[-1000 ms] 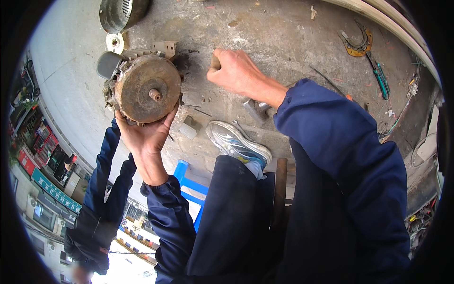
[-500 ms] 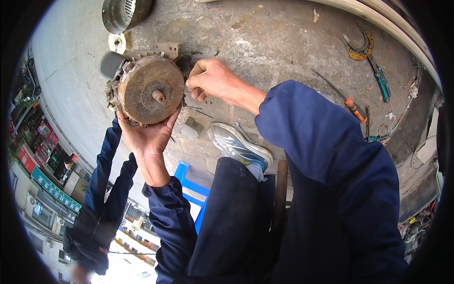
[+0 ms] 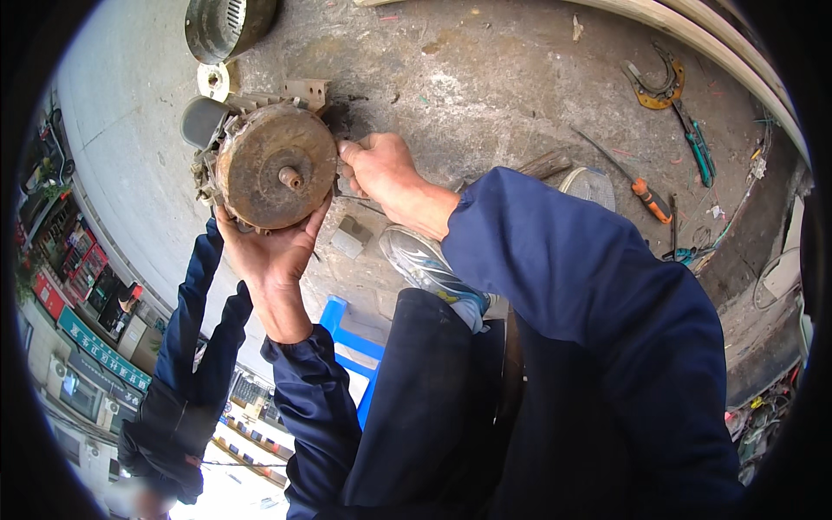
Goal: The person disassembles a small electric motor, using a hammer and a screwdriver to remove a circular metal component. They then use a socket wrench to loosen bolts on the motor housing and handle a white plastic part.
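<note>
A rusty electric motor (image 3: 269,165) rests on the floor, its round end cover and short central shaft (image 3: 291,177) facing me. My left hand (image 3: 276,256) cups its lower edge, thumb on the right and fingers partly hidden behind the rim. At the motor's right edge is my right hand (image 3: 381,169), thumb and fingers pinched together against the rim. Whatever sits between those fingertips is too small or hidden to make out. Below the right hand, a thin dark rod (image 3: 362,203) and a small grey block (image 3: 351,237) lie on the floor.
Above the motor stand a slotted metal cover (image 3: 230,26) and a pale ring-shaped part (image 3: 213,80). To the right lie an orange-handled screwdriver (image 3: 650,199), green-handled pliers (image 3: 698,152) and a yellow curved tool (image 3: 663,87). A blue stool (image 3: 354,343) is near my leg. Another person (image 3: 182,381) stands at left.
My right hand has shifted slightly down and in against the motor's rim, its forearm swinging down and left. The left hand and motor look unmoved.
</note>
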Motion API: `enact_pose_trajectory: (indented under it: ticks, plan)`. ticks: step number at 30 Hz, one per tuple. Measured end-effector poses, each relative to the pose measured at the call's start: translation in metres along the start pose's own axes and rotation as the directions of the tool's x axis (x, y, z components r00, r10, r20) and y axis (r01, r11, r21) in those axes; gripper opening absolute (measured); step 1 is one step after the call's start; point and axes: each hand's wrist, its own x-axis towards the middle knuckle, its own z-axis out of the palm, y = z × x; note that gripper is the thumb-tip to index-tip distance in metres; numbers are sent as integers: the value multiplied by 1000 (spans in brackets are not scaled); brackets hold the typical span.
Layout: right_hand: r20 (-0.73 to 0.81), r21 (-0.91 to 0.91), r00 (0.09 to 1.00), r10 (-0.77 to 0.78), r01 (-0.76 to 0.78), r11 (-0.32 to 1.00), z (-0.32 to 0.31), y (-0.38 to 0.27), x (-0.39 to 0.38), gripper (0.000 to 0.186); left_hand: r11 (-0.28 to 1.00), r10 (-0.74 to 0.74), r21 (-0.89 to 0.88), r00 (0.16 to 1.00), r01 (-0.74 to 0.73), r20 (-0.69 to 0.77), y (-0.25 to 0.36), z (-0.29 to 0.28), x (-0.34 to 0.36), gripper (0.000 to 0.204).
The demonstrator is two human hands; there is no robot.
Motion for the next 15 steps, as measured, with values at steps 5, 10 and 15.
enact_pose_trajectory:
  ticks: [5,10,15]
  plan:
    - [-158,-106,986,-46,30,994,10,10,5,42,1000,9,11,1000,-9,-5,-1,-1,1,89]
    - [-108,-203,981,-159,134,970,5,11,1,35,1000,-14,-16,999,13,-32,0,-2,1,91]
    - [-234,-327,938,-256,172,929,14,2,-12,33,1000,0,8,1000,0,18,0,-4,2,90]
